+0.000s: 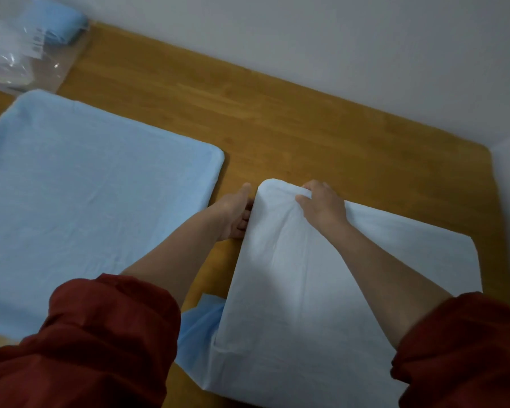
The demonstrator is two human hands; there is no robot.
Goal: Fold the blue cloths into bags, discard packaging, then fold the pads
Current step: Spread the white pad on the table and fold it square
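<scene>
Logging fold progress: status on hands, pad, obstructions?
Left hand grips the white pad at its left edge; right hand pinches its top edge. Pad partly folded over. Blue pad lies flat to the left, clear of the fold.

You have nothing legible to read here. The only possible print is a few dark marks on the clear plastic packaging [27, 54] at the far left corner of the table [277, 113], and they are too blurred to make out as letters or numbers.
</scene>
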